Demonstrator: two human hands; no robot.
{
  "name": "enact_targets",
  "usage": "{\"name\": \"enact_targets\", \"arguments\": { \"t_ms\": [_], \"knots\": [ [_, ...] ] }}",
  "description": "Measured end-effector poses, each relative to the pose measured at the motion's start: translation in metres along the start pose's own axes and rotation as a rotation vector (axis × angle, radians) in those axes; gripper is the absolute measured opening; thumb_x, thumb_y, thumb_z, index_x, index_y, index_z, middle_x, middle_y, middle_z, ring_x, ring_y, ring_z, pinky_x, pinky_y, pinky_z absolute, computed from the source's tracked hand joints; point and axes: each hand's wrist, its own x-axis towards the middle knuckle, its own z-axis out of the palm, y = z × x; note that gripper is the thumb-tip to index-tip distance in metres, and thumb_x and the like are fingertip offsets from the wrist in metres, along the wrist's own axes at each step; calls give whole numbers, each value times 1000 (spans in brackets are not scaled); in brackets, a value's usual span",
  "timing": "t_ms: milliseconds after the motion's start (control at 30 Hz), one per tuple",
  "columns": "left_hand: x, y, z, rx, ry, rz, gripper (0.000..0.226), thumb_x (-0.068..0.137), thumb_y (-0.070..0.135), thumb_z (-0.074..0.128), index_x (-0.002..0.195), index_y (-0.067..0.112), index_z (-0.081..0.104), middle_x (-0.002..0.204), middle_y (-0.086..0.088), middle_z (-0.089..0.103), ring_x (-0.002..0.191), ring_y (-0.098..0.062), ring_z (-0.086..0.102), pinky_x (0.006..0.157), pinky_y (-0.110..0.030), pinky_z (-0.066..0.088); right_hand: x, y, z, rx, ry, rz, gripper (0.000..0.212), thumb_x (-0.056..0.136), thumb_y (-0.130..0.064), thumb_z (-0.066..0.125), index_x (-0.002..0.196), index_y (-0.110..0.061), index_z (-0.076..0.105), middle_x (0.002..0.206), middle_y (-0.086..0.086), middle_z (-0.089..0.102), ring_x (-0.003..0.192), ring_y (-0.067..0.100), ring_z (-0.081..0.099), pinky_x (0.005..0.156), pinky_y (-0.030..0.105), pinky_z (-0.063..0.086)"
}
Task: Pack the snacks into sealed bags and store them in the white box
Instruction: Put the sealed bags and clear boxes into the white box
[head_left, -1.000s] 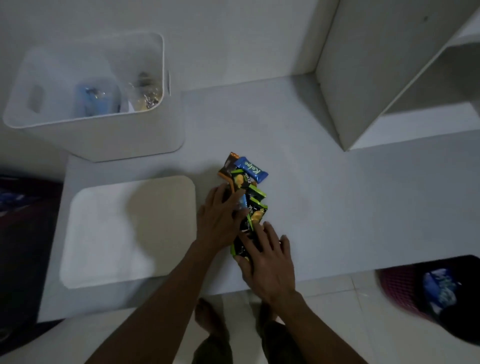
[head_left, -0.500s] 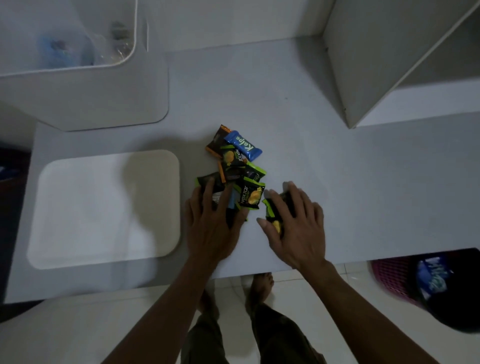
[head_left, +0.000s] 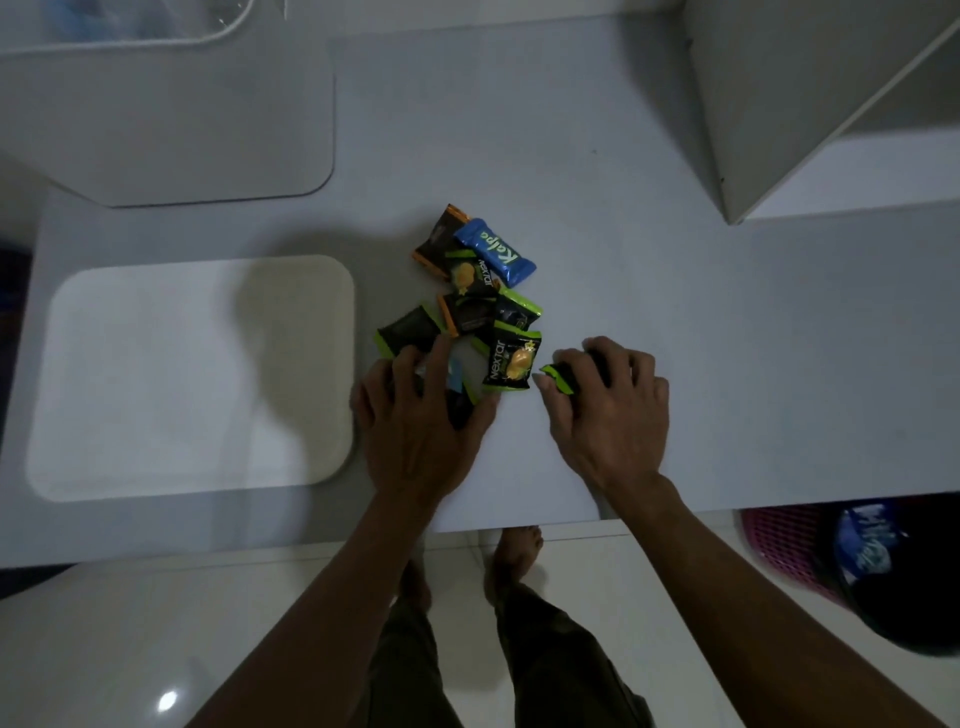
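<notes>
On the table (head_left: 649, 291), the left hand (head_left: 421, 415) lies with spread fingers on snacks (head_left: 485, 296) beside the lid (head_left: 192, 374), the right hand (head_left: 608, 405) curls round one packet (head_left: 558, 376), and the box (head_left: 171, 104) stands behind.

The snack packets (head_left: 480, 301) lie on the bench (head_left: 675, 322) just beyond both hands. The lid (head_left: 156, 374) lies left of the left hand (head_left: 415, 415); the white box (head_left: 166, 114) stands behind it. The right hand (head_left: 608, 410) covers one packet (head_left: 561, 376).
</notes>
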Motion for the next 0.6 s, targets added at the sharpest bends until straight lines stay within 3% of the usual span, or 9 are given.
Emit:
{"name": "enact_targets", "arguments": {
  "t_ms": [133,233,367,600],
  "knots": [
    [13,-2,0,3,-19,-3,65,82,65,52,128,20,58,155,-15,33,143,-43,24,115,-56,18,2,2,1,-23,6,-3,40,95,-58,49,109,-24,66,130,0,58,115,28,50,80,41,37],
    [21,-4,1,-30,-86,5,62,83,62,51,129,20,55,159,-14,25,149,-36,14,117,-59,11,3,3,3,-19,35,-21,39,95,-56,51,106,-22,67,125,0,61,114,28,52,79,41,38],
    [24,-5,0,-6,-81,16,59,86,62,49,129,22,53,153,-9,37,144,-32,26,116,-58,13,4,4,5,-9,60,-49,40,96,-55,51,102,-20,69,109,3,64,97,27,54,68,41,40],
    [20,-3,0,-17,20,42,59,88,53,52,134,16,50,131,-8,54,120,-35,48,99,-47,38,7,3,8,-32,114,-26,37,97,-51,53,108,-19,68,87,4,61,70,21,54,47,32,39]
  ]
}}
